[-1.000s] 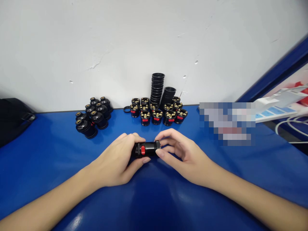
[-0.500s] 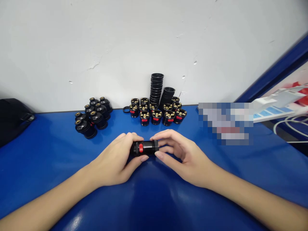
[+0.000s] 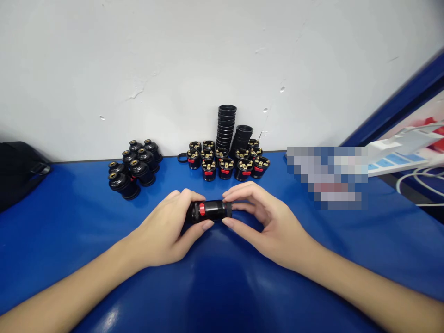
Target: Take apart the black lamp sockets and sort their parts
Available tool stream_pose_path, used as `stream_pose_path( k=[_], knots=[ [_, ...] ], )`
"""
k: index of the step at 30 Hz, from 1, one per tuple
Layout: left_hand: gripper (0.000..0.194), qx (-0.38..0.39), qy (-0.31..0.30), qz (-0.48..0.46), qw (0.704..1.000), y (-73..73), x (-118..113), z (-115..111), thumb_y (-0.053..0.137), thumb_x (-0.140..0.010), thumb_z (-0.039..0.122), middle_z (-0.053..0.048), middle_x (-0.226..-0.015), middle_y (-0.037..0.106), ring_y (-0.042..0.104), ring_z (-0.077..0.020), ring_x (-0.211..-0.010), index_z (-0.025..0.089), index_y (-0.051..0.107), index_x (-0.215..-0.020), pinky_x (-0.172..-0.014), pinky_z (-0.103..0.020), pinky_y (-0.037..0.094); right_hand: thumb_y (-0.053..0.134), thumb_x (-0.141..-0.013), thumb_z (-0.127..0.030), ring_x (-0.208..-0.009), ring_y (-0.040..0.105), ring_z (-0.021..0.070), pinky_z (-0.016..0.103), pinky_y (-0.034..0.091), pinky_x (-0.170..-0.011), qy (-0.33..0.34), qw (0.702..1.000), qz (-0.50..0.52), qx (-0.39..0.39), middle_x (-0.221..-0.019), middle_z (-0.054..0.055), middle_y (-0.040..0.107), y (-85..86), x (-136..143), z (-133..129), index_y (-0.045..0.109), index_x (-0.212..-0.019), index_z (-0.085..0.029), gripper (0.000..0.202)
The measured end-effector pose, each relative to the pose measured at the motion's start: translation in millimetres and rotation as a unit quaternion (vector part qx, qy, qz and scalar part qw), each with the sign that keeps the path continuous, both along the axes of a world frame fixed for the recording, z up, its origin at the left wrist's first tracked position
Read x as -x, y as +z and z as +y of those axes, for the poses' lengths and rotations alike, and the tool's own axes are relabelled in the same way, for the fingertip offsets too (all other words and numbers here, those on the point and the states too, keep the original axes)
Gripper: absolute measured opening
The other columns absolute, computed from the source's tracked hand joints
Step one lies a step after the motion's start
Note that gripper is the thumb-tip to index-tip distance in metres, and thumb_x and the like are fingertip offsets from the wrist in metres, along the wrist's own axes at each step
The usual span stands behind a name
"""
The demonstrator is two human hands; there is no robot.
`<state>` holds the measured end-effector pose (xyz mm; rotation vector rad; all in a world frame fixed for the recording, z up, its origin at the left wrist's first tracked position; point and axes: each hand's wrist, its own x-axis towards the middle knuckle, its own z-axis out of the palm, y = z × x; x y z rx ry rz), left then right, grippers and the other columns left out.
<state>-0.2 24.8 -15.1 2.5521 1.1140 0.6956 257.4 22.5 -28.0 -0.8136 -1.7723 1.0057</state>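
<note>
A black lamp holder (image 3: 212,210) with a red switch lies sideways, held just over the blue table. My left hand (image 3: 168,231) is closed round its left end, thumb below and fingers behind; the far end is hidden in the palm. At the right end sits a black ring (image 3: 229,209). The thumb and fingertips of my right hand (image 3: 272,226) pinch this ring from below and above, with the other fingers curled behind. How deeply the ring sits on the lamp holder, I cannot tell.
Several capped black lamp holders (image 3: 141,173) stand back left. Beyond my hands are several open socket bodies (image 3: 226,169) with brass contacts, two stacks of black rings (image 3: 226,127) and a loose ring (image 3: 181,158). A dark bag (image 3: 21,175) lies left; a power strip (image 3: 391,162) is right.
My right hand has shifted slightly on the ring, its fingers rising a little over the top. The lamp holder has turned slightly, its red switch now nearer the upper edge. My left hand keeps its grip.
</note>
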Motion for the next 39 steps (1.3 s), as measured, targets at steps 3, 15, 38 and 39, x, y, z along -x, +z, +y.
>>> stream_pose_path(
  k=[3, 15, 38, 39],
  knots=[
    [0.025, -0.008, 0.012, -0.005, 1.0, -0.8, 0, 0, 0.061, -0.106, 0.035, -0.005, -0.106, 0.07, 0.067, -0.0241, -0.088, 0.024, 0.05, -0.126, -0.077, -0.039, 0.053, 0.075, -0.1, -0.024, -0.115, 0.07, 0.0222, 0.038, 0.066, -0.097, -0.021, 0.998, -0.044, -0.049, -0.124, 0.006, 0.067, -0.9, -4, 3, 0.068, -0.122, -0.027, 0.023],
    [0.042, -0.021, -0.015, -0.046, 0.999, -8.0, 2, 2, 0.068, -0.105, 0.042, -0.008, -0.115, 0.07, 0.073, -0.0256, -0.1, 0.026, 0.043, -0.134, -0.083, -0.04, 0.059, 0.075, -0.101, -0.033, -0.13, 0.065, 0.0314, 0.053, 0.057, -0.11, 0.019, 0.961, -0.203, -0.185, -0.139, 0.014, 0.069, 2.9, -6, 0, 0.052, -0.15, -0.025, 0.054],
    [0.055, -0.156, -0.059, 0.006, 0.986, 6.7, -5, 5, 0.043, -0.108, 0.07, -0.005, -0.091, 0.077, 0.069, -0.0196, -0.072, 0.019, 0.056, -0.124, -0.071, -0.036, 0.049, 0.055, -0.111, -0.024, -0.106, 0.068, 0.0278, 0.045, 0.061, -0.092, 0.069, 0.956, -0.193, -0.207, -0.123, 0.013, 0.073, 6.9, -2, -4, 0.05, -0.144, -0.024, 0.034],
    [0.055, -0.177, -0.061, 0.024, 0.982, 7.8, -6, 5, 0.039, -0.11, 0.068, -0.006, -0.091, 0.077, 0.067, -0.02, -0.071, 0.018, 0.057, -0.122, -0.071, -0.037, 0.048, 0.054, -0.111, -0.024, -0.107, 0.068, 0.0279, 0.046, 0.061, -0.092, 0.069, 0.956, -0.195, -0.206, -0.123, 0.013, 0.073, 7.6, -2, -4, 0.05, -0.144, -0.024, 0.033]
  ],
)
